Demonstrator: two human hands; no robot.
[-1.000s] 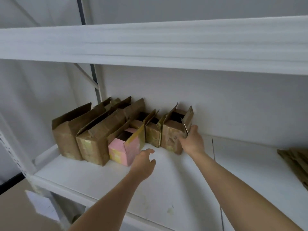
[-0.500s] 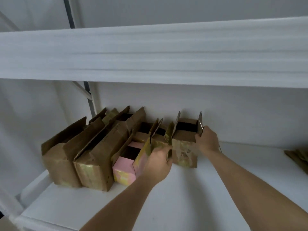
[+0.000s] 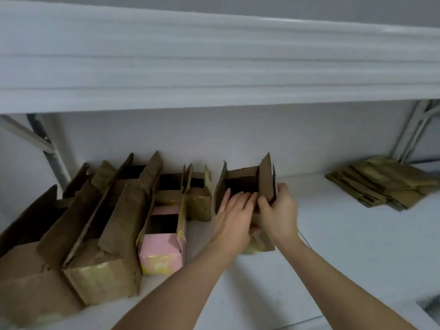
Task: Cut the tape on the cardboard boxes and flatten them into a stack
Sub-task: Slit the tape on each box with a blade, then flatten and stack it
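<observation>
You are looking at a smooth white shelf (image 3: 333, 246) with a row of brown cardboard boxes along its far edge, all with their top flaps standing open. The board is matte and creased, and glossy yellowish tape shows on several near faces. The big boxes (image 3: 100, 270) sit at the left; just right of them stands a pink box (image 3: 162, 253) with yellow patches low on its near face, and behind it a small brown box (image 3: 198, 201).

The box (image 3: 242, 177) you are working on stands a little apart, right of that row, near the middle of the shelf. It is small and square-mouthed, its inside dark, its side flaps upright like thin blades (the right one looks stiffest).

Your left hand (image 3: 232, 216) lies on the near side of the box, fingers straight and reaching over the rim, so its grip is open. Your right hand (image 3: 279, 213) has its grip closed on the box's right wall, thumb inside and fingers curled outside. Both forearms reach up from the near edge.

Far right, a stack of flattened boxes (image 3: 383, 184) lies on the shelf.
</observation>
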